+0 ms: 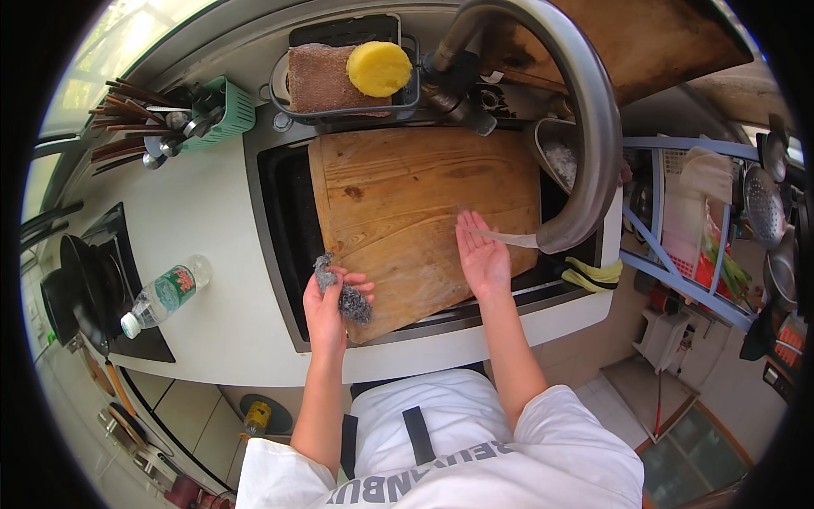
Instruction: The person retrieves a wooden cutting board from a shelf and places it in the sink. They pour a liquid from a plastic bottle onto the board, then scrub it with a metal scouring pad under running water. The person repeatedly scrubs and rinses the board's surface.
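Observation:
My left hand (324, 315) grips a grey steel wool scrubber (356, 305) over the near left corner of a wooden cutting board (420, 184). The board lies across the black sink (286, 203) and has dark knots and whitish wet-looking streaks. Palm up and fingers spread, my right hand (484, 262) is above the board's right part. A stream of water (512, 238) runs from the mouth of the curved metal faucet (588, 159) onto its fingers. Nothing is held in that hand.
A rack (343, 114) behind the sink carries a yellow sponge (379, 69) and a brown scouring cloth (318, 79). Left stand a green utensil basket (222, 118) and a lying plastic bottle (166, 296). A yellow-green cloth (591, 273) hangs on the right sink edge.

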Demonstrator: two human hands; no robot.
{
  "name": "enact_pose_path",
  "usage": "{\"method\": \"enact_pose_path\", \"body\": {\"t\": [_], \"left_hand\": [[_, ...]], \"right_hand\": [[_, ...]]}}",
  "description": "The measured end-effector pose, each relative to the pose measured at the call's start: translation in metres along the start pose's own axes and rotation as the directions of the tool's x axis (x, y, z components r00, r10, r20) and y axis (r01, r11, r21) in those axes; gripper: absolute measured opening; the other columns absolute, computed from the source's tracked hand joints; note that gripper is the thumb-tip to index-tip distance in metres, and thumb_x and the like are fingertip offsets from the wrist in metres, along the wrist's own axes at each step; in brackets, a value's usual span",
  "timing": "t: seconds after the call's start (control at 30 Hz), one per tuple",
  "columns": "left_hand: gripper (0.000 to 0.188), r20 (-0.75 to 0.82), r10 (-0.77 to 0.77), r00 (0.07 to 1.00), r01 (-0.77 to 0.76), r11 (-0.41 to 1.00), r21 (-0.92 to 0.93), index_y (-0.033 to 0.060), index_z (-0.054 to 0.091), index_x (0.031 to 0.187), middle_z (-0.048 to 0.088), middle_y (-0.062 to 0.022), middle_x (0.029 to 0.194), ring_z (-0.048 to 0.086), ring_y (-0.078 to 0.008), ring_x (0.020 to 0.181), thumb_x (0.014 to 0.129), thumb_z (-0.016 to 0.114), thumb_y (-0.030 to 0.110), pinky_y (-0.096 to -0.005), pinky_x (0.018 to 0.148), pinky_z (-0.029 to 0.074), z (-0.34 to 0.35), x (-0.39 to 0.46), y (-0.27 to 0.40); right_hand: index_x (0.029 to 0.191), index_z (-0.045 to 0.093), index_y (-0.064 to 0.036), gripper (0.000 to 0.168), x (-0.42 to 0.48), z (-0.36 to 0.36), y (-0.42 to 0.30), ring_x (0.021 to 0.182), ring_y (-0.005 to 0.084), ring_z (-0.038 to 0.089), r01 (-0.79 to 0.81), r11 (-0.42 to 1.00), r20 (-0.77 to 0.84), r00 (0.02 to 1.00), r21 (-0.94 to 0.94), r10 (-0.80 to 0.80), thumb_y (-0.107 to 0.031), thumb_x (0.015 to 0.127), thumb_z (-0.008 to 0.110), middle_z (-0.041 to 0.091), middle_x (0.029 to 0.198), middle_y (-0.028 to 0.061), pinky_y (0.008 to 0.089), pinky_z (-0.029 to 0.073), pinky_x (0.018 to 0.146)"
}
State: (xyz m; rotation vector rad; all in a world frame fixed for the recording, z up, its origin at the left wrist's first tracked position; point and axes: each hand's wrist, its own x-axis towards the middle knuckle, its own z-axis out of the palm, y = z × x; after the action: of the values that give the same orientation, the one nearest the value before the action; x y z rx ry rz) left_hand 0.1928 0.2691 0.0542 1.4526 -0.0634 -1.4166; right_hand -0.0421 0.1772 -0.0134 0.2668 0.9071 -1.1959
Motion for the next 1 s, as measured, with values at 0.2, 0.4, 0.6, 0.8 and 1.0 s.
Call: {"method": "enact_pose_path", "body": {"t": [0.2, 0.4, 0.6, 0.8, 1.0], "left_hand": [[0.011, -0.010, 0.007, 1.000, -0.007, 1.000, -0.018, 0.0029, 0.049, 0.100, 0.064, -0.0162, 0.090, 0.067, -0.0268, 0.080, 0.098, 0.046, 0.013, -0.0380, 0.066, 0.058, -0.002, -0.002, -0.001], [0.011, -0.006, 0.059, 0.998, -0.059, 0.998, -0.020, 0.0033, 0.047, 0.100, 0.064, -0.0159, 0.089, 0.067, -0.0270, 0.079, 0.098, 0.047, 0.014, -0.0378, 0.067, 0.058, 0.005, -0.004, 0.000], [0.012, -0.029, 0.038, 0.999, -0.038, 0.999, 0.024, 0.0034, 0.048, 0.100, 0.063, -0.0152, 0.088, 0.067, -0.0265, 0.079, 0.098, 0.048, 0.015, -0.0374, 0.067, 0.058, 0.002, -0.010, 0.004], [0.010, -0.005, 0.026, 1.000, -0.026, 0.999, 0.027, 0.0033, 0.048, 0.100, 0.063, -0.0154, 0.088, 0.067, -0.0263, 0.080, 0.098, 0.045, 0.013, -0.0381, 0.067, 0.058, -0.002, -0.008, -0.001], [0.010, 0.015, 0.023, 1.000, -0.024, 0.999, 0.040, 0.0028, 0.049, 0.099, 0.063, -0.0155, 0.088, 0.068, -0.0266, 0.079, 0.097, 0.044, 0.012, -0.0374, 0.066, 0.058, 0.000, -0.010, -0.004]], "right_hand": [[0.133, 0.040, 0.008, 0.051, 0.007, 0.036, 0.046, 0.127, 0.0308, 0.046, 0.318, 0.741, 0.269, 0.944, -0.592, -0.191, -0.031, 0.099, 0.043, 0.045, 0.137, 0.0200, 0.0411, 0.034, 0.111], [0.140, 0.036, 0.001, 0.063, 0.029, 0.102, 0.129, 0.139, 0.0285, 0.027, 0.792, -0.487, 0.865, 0.484, -0.368, 0.133, -0.042, 0.095, 0.045, 0.035, 0.147, 0.0166, 0.0474, 0.016, 0.115], [0.143, 0.027, 0.003, 0.071, 0.078, 0.068, 0.066, 0.140, 0.0335, 0.022, 0.466, -0.674, 0.752, 0.627, -0.573, -0.205, -0.046, 0.094, 0.044, 0.027, 0.149, 0.0231, 0.0504, 0.009, 0.115], [0.138, 0.036, 0.006, 0.055, 0.094, -0.026, -0.037, 0.131, 0.0334, 0.039, 0.307, 0.225, 0.160, 0.849, -0.925, -0.503, -0.033, 0.100, 0.039, 0.035, 0.144, 0.0222, 0.0446, 0.031, 0.108], [0.131, 0.041, 0.009, 0.048, 0.037, 0.015, 0.000, 0.129, 0.0307, 0.041, 0.060, 0.995, -0.121, 0.990, -0.078, -0.069, -0.028, 0.101, 0.034, 0.043, 0.137, 0.0208, 0.0397, 0.036, 0.109]]}}
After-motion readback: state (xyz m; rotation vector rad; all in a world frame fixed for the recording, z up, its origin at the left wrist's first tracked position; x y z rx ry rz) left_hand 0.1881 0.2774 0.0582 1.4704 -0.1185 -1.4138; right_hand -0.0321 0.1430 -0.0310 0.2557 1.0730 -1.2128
